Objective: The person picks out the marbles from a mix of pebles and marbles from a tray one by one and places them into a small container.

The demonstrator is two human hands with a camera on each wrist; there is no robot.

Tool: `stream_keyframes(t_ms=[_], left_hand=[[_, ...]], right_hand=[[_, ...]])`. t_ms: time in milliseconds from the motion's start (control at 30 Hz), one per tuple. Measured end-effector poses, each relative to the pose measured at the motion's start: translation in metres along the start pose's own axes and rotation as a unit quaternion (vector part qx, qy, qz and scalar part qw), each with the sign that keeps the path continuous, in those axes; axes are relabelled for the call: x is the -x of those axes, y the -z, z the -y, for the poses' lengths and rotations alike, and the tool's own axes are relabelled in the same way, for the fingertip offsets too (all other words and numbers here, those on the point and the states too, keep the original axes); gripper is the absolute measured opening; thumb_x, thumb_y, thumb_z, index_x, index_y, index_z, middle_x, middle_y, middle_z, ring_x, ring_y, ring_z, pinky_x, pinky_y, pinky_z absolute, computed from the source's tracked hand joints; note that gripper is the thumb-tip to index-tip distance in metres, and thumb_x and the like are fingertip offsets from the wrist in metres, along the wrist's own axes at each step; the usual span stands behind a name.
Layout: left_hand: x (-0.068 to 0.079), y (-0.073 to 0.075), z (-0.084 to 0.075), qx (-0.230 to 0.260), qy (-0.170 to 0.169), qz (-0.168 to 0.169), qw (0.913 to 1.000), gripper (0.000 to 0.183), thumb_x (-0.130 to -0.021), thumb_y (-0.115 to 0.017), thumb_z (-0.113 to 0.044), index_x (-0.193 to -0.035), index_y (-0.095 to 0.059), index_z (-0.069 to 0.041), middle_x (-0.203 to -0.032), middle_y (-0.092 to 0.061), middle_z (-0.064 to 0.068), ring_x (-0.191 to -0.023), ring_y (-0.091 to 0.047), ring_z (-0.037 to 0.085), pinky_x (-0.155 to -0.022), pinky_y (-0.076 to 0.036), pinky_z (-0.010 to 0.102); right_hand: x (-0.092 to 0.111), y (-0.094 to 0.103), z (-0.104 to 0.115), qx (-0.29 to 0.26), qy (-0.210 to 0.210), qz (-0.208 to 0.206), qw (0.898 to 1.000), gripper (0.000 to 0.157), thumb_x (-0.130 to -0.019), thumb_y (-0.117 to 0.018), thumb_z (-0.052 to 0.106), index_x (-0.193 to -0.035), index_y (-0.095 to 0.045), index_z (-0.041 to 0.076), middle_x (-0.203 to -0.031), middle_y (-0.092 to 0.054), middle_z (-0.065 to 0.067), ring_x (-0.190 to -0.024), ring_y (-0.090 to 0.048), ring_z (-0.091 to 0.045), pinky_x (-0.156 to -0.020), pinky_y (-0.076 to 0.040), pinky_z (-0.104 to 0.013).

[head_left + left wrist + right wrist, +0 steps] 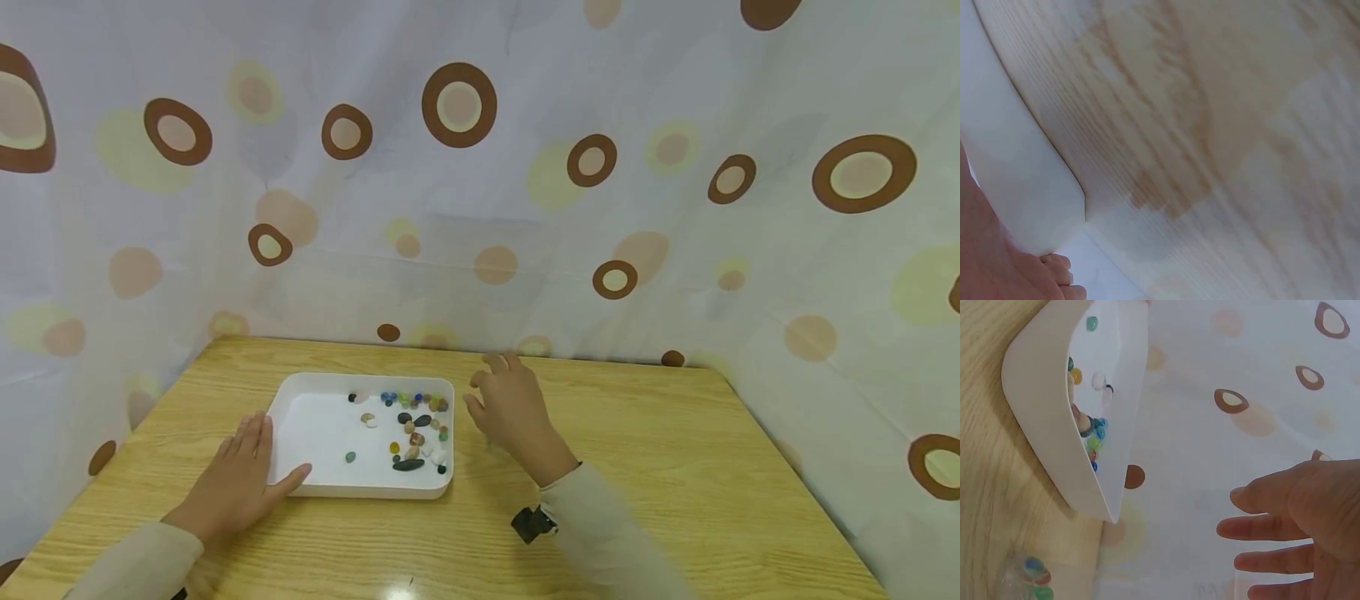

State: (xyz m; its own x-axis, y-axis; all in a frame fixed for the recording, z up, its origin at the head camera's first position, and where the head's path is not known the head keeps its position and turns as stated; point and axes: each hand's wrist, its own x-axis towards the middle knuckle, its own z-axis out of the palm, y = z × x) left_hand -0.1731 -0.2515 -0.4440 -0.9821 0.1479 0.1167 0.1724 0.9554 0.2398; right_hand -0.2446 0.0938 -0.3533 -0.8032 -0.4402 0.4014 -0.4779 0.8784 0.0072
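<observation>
A shallow white tray lies on the table with many small stones and glass marbles in it, most of them near its right side. Dark pebbles, coloured marbles and a lone green stone show among them. My left hand rests against the tray's left edge, fingers straight and the thumb across the front corner. Just right of the tray, my right hand hovers with its fingers apart and holds nothing. In the right wrist view that same hand is raised beside the tray wall.
Something clear, perhaps a plastic bag, with a few coloured marbles lies on the table at the lower left of the right wrist view. The wooden table meets a patterned cloth at the back and sides.
</observation>
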Motion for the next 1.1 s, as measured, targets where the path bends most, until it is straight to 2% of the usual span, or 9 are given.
stream_keyframes(t_ms=[233, 400, 533, 800, 1100], left_hand=[[0.001, -0.001, 0.000, -0.002, 0.001, -0.002, 1.0000, 0.101, -0.092, -0.046, -0.063, -0.140, -0.021, 0.023, -0.147, -0.020, 0.041, -0.135, -0.020, 0.056, -0.106, -0.021, 0.067], [0.001, -0.001, 0.001, -0.005, 0.002, -0.002, 1.0000, 0.101, -0.092, -0.046, -0.063, -0.140, -0.022, 0.023, -0.147, -0.020, 0.041, -0.135, -0.020, 0.056, -0.106, -0.021, 0.067], [0.000, -0.001, 0.001, -0.005, 0.004, 0.000, 1.0000, 0.102, -0.092, -0.045, -0.063, -0.140, -0.021, 0.023, -0.147, -0.019, 0.041, -0.136, -0.019, 0.056, -0.107, -0.020, 0.066], [0.001, -0.001, -0.001, -0.003, 0.003, -0.001, 1.0000, 0.101, -0.092, -0.045, -0.063, -0.140, -0.022, 0.023, -0.147, -0.019, 0.041, -0.135, -0.019, 0.056, -0.107, -0.020, 0.067], [0.001, 0.000, 0.000, -0.002, -0.001, -0.004, 1.0000, 0.101, -0.092, -0.046, -0.062, -0.139, -0.022, 0.023, -0.147, -0.020, 0.041, -0.135, -0.019, 0.056, -0.106, -0.021, 0.067]], right_hand=[[-0.011, -0.023, 0.022, 0.009, 0.013, 0.063, 0.998, 0.019, -0.089, -0.069, 0.029, -0.096, -0.075, 0.013, -0.131, -0.057, -0.013, -0.128, -0.045, -0.038, -0.098, -0.044, -0.052], [-0.014, -0.042, 0.030, 0.028, 0.005, 0.120, 0.992, 0.025, -0.088, -0.070, 0.032, -0.105, -0.073, 0.014, -0.136, -0.052, -0.015, -0.134, -0.037, -0.039, -0.103, -0.040, -0.052], [-0.015, -0.057, 0.034, 0.043, -0.006, 0.160, 0.986, 0.026, -0.089, -0.066, 0.028, -0.111, -0.071, 0.014, -0.138, -0.049, -0.015, -0.139, -0.028, -0.040, -0.107, -0.035, -0.051], [-0.010, -0.072, 0.035, 0.075, -0.001, 0.167, 0.983, 0.032, -0.090, -0.062, 0.022, -0.119, -0.066, 0.009, -0.128, -0.055, -0.015, -0.134, -0.036, -0.038, -0.104, -0.038, -0.050], [-0.009, -0.087, 0.036, 0.077, -0.011, 0.131, 0.988, 0.027, -0.090, -0.065, 0.022, -0.114, -0.069, 0.009, -0.126, -0.054, -0.016, -0.130, -0.041, -0.037, -0.100, -0.042, -0.049]])
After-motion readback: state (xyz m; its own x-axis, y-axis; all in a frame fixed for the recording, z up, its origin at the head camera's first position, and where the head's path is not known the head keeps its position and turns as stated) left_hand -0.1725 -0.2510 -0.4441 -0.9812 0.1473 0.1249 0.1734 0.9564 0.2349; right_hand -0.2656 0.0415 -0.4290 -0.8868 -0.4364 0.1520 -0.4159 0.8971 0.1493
